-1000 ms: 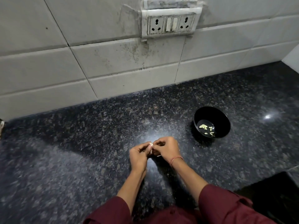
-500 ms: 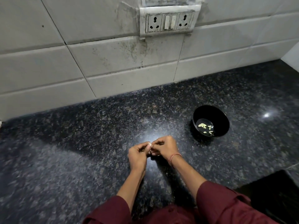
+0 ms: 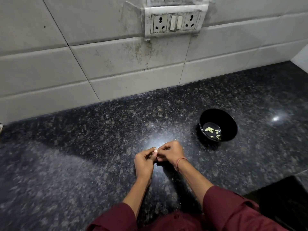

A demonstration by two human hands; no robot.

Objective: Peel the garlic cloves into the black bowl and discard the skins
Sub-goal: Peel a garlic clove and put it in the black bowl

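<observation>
A small pale garlic clove point(image 3: 155, 150) sits pinched between my two hands just above the dark granite counter point(image 3: 83, 155). My left hand point(image 3: 144, 161) grips it from the left with curled fingers. My right hand point(image 3: 171, 151) pinches it from the right, a red thread round the wrist. The black bowl point(image 3: 230, 121) stands on the counter to the right of my hands and a little farther back. Several peeled pale cloves lie in its bottom. Most of the clove in my fingers is hidden.
A tiled white wall point(image 3: 116, 67) rises behind the counter, with a switch and socket plate point(image 3: 175, 22) on it. A black surface point(image 3: 286, 202) shows at the lower right corner. Bright light glints on the granite at the far right.
Both hands stay together on the clove at the same spot; only the fingers shift slightly. The bowl has not moved.
</observation>
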